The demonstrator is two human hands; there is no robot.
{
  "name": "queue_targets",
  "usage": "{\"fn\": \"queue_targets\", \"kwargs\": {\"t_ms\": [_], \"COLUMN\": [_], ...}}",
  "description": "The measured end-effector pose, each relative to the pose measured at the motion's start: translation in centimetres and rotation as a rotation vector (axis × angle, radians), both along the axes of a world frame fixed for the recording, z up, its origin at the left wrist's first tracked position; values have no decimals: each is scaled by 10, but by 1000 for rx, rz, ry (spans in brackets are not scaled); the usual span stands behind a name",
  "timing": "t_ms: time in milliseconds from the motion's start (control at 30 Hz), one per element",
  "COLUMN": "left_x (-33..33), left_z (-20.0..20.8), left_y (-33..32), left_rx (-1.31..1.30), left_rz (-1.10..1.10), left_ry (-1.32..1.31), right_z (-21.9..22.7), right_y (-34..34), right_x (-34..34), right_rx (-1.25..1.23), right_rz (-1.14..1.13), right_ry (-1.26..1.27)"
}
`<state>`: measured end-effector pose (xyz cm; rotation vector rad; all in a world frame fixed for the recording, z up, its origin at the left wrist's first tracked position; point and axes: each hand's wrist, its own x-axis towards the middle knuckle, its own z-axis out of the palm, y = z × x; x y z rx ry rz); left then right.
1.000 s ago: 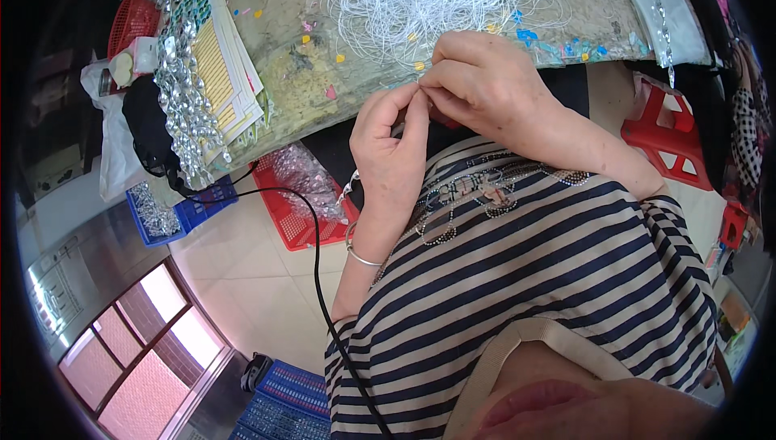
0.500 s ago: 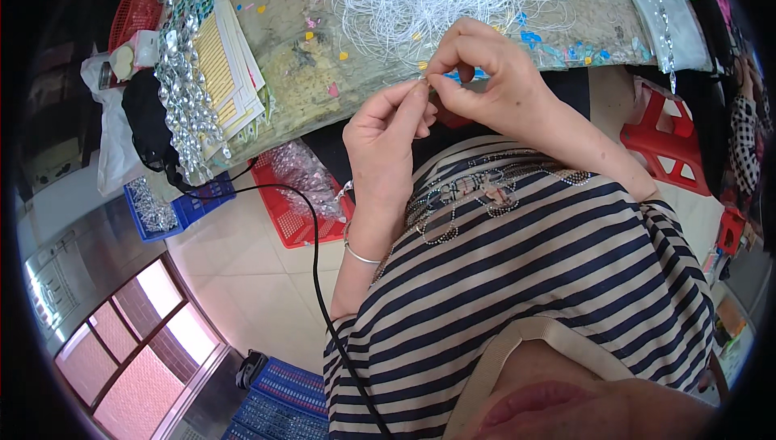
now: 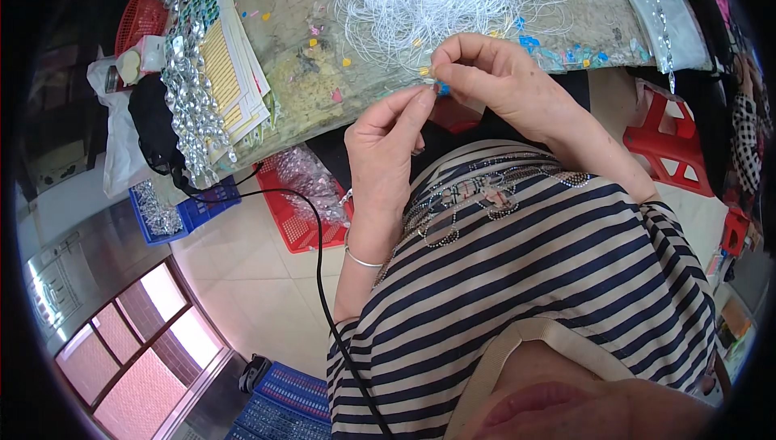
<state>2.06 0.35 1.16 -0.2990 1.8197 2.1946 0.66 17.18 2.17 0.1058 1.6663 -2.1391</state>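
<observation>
My left hand (image 3: 381, 137) is closed in a pinch at the near edge of the worktable, thumb against forefinger. My right hand (image 3: 513, 84) comes in from the other side, its thumb and forefinger pinched too. Their fingertips nearly meet. Something tiny and dark shows at the left fingertips, and a pale speck lies by the right ones; both are too small to name. Just beyond the hands spreads a loose tangle of white thread (image 3: 436, 3). Whether a strand of it runs into my fingers I cannot tell.
Strings of clear faceted beads (image 3: 192, 100) hang over the table's left edge beside sheets of stickers (image 3: 222, 68). Below are a blue basket (image 3: 194, 217) and a red basket (image 3: 295, 234) with shiny pieces. A black cable (image 3: 318, 254) crosses by my left arm. A red stool (image 3: 667, 137) stands right.
The right hand has dropped slightly, its rounded finger loop now flatter. Its fingertips sit a little apart from the left ones, which they met before. My left hand keeps its pinch.
</observation>
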Motion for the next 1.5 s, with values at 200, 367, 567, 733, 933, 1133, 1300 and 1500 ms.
{"fn": "queue_targets", "kwargs": {"t_ms": [200, 367, 567, 733, 933, 1133, 1300, 1500], "left_x": [-2, 0, 9, 20, 39, 22, -33, -106], "left_z": [-4, -1, -13, -19, -67, -47, -26, -38], "left_y": [-9, -28, -43, -41, -88, -107, -138, -231], "left_rx": [-24, -120, 38, -62, -179, -410, -682, -1404], "left_rz": [-136, -203, -406, -494, -469, -125, 371, 430], "left_ry": [35, 29, -65, -34, -93, 125, 399, 494], "right_z": [6, 11, 16, 12, 5, -2, -6, -10], "right_y": [7, 21, 50, 36, 59, 55, 42, 38], "right_x": [-5, -13, -18, -21, -35, -38, -35, -25], "right_rx": [-205, -242, -167, -168, -202, -113, -111, 59], "right_rz": [79, -108, -185, -126, -239, -295, -195, -80], "right_ry": [15, 2, 184, 128, 112, 113, 87, 55]}}
